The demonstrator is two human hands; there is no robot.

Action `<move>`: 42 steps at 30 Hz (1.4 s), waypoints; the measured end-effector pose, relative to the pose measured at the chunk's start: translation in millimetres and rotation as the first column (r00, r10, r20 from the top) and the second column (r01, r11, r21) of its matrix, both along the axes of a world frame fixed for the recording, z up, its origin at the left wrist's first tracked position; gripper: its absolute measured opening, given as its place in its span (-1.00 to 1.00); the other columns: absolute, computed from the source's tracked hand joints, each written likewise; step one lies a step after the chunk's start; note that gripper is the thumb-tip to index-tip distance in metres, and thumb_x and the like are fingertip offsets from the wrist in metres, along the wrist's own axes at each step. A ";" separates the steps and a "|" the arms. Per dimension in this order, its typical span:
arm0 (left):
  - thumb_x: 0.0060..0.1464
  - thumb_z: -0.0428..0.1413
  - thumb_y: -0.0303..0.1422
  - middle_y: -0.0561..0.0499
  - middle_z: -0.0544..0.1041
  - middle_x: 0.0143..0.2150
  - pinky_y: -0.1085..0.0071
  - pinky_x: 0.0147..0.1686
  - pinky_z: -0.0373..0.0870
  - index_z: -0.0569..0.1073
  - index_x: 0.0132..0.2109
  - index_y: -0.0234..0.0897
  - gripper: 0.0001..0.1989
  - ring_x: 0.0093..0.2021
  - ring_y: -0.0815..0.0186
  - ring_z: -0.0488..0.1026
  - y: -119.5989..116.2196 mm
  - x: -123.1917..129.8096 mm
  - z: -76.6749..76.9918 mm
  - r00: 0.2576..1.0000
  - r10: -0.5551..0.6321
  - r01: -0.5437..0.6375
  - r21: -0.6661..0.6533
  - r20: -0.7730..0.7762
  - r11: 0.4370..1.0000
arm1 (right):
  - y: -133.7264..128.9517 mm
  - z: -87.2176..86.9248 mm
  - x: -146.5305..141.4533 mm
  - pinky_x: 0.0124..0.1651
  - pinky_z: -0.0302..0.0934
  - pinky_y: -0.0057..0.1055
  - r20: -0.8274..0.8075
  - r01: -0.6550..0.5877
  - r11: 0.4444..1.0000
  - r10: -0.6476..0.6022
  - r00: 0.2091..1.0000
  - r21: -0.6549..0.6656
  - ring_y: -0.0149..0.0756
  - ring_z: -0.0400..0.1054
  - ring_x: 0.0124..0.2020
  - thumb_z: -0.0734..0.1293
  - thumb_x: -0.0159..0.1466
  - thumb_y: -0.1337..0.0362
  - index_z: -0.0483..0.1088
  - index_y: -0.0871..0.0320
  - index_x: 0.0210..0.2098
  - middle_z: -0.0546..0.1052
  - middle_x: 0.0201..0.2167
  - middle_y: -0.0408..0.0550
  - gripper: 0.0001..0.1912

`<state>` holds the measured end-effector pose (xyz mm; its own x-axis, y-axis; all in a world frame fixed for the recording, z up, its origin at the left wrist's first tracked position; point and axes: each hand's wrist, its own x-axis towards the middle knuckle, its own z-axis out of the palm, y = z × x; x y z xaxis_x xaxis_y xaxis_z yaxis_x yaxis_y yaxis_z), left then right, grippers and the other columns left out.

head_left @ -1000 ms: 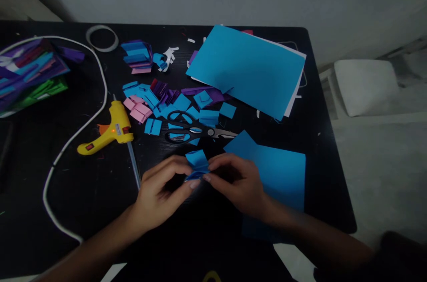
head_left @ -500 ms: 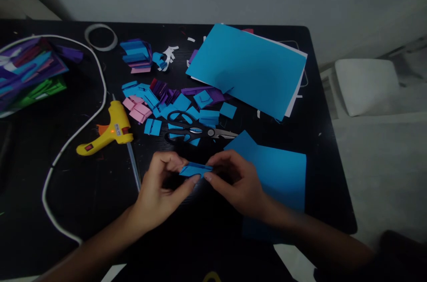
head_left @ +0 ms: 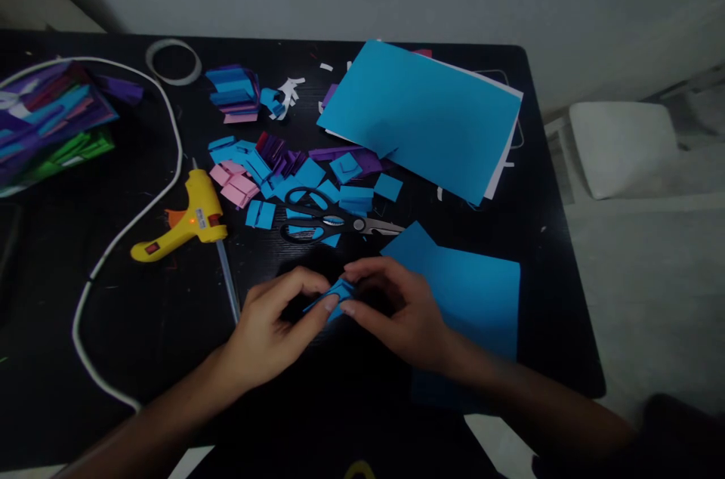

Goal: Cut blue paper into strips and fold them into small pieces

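A small folded piece of blue paper (head_left: 341, 288) is pinched between both hands, above the near middle of the black table. My left hand (head_left: 277, 324) holds its left side, thumb in front and fingers behind. The right side is gripped by my right hand (head_left: 405, 309), between thumb and fingertips. Just beyond the hands lie black-handled scissors (head_left: 358, 224), over several blue paper pieces (head_left: 309, 173). A large blue sheet (head_left: 479, 298) lies partly under my right hand and forearm.
A yellow glue gun (head_left: 198, 211) with a white cord (head_left: 128, 226) lies left. Behind are pink pieces (head_left: 235, 184), a tape ring (head_left: 198, 67), white scraps (head_left: 288, 94) and a stack of sheets (head_left: 424, 116). A bag of coloured papers (head_left: 50, 124) sits far left.
The blue paper piece has been turned and bent between the fingers, and now looks more angled. The fingers of both hands have shifted slightly on it.
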<state>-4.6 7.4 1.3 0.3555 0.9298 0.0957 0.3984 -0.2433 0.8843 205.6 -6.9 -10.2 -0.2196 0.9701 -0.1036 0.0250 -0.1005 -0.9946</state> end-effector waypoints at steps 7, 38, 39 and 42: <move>0.25 0.21 -0.45 0.10 0.61 -0.33 0.56 -0.33 0.53 0.51 -0.16 -0.23 -0.96 -0.36 0.42 0.57 -3.5 -1.6 0.6 0.998 0.058 -0.055 -0.095 0.027 0.994 | 1.4 -1.0 -1.4 -0.12 0.53 -0.34 -0.031 0.012 0.997 -0.014 0.999 -0.078 -0.30 0.60 -0.19 0.54 0.25 0.26 0.53 0.05 -0.05 0.66 -0.19 -0.10 -0.72; 0.22 0.30 -0.37 0.03 0.73 -0.23 0.51 -0.25 0.64 0.64 -0.08 -0.21 -0.87 -0.27 0.32 0.69 0.4 -3.1 3.0 0.998 0.063 -0.063 -0.050 0.007 0.997 | 5.9 4.4 1.9 -0.14 0.49 -0.32 0.109 -0.007 0.988 -0.010 0.994 0.153 -0.29 0.60 -0.21 0.45 0.35 0.31 0.61 0.01 -0.12 0.69 -0.21 -0.11 -0.88; 0.22 0.30 -0.37 0.03 0.73 -0.23 0.51 -0.26 0.64 0.64 -0.09 -0.20 -0.89 -0.27 0.32 0.69 0.6 -3.3 3.0 0.998 0.054 -0.054 -0.039 0.011 0.998 | 5.9 5.0 1.8 -0.14 0.49 -0.31 0.109 -0.008 0.989 -0.008 0.994 0.147 -0.28 0.60 -0.21 0.45 0.36 0.31 0.61 0.01 -0.13 0.69 -0.21 -0.10 -0.89; 0.21 0.30 -0.40 0.05 0.73 -0.23 0.53 -0.27 0.63 0.64 -0.11 -0.20 -0.90 -0.28 0.33 0.69 0.2 -4.0 2.5 0.999 0.044 -0.044 -0.016 0.005 0.999 | 5.1 6.0 1.3 -0.15 0.49 -0.32 0.115 -0.020 0.991 0.005 0.993 0.129 -0.28 0.60 -0.21 0.45 0.36 0.30 0.60 0.02 -0.13 0.69 -0.22 -0.10 -0.89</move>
<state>-8.6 7.6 3.8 0.3141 0.9458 0.0824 0.4039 -0.2117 0.8900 206.9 -1.7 -4.2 -0.2258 0.9742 -0.0018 0.1401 0.0307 -0.9897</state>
